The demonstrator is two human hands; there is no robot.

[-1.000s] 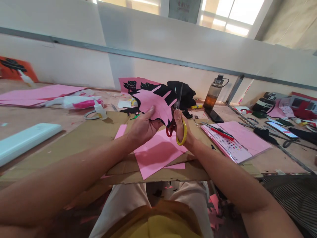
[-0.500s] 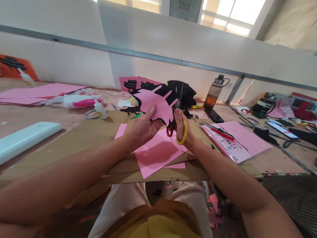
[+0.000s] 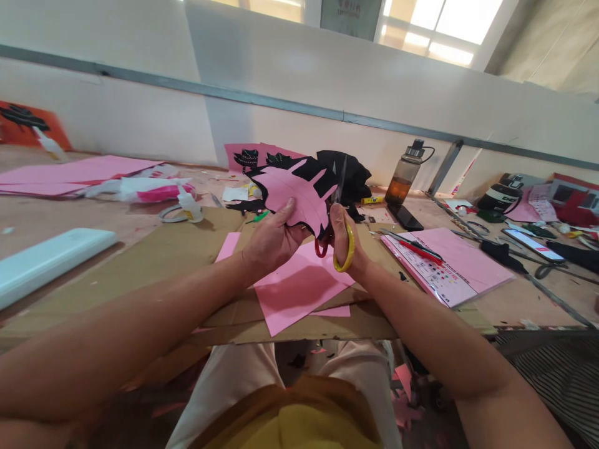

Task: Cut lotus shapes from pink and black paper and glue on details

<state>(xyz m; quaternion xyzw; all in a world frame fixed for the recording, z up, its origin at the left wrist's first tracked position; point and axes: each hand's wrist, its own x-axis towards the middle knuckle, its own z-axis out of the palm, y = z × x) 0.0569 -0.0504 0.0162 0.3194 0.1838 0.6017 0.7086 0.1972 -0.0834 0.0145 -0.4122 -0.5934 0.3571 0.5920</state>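
My left hand [image 3: 274, 240] grips a pink paper cutout [image 3: 292, 196] backed with black material, its thumb lying on the pink face. Narrow pink strips stick out from the cutout's upper right side, with black showing between and around them. My right hand [image 3: 345, 240] is closed on scissors [image 3: 345, 255] with one yellow and one red handle loop. Their blades point upward beside the cutout's right edge; against the dark cloth behind, I cannot tell whether they touch it. Below both hands, a pink sheet [image 3: 299, 290] lies on brown cardboard [image 3: 163, 274].
Behind the hands lies a black cloth heap [image 3: 355, 171]. A drink bottle [image 3: 405, 174] and a dark phone [image 3: 405, 217] stand to its right. Further right is a pink paper pack [image 3: 468, 262] with red-handled scissors [image 3: 418, 249]. At left are a glue bottle [image 3: 189, 204] and a pale-blue case [image 3: 56, 262].
Almost nothing differs. The cutout and scissors stay in nearly the same place, with only a very slight shift of the whole view.
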